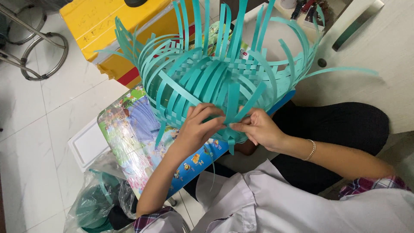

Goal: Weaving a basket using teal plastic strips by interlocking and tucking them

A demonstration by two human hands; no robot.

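Both hands are on the near rim of a half-woven teal basket (215,82), its loose strips fanning up and outward. The left hand (196,127) presses fingers against the weave; the right hand (258,129), bracelet at the wrist, pinches a strip just beside it. Under the basket lies a colourful cartoon-printed board (129,133), with a yellow box (108,26) behind on the white tiled floor (34,129).

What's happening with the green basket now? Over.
Left hand and right hand pinching teal strips. Half-woven basket on lap, loose strips sticking up. Nothing blocking.
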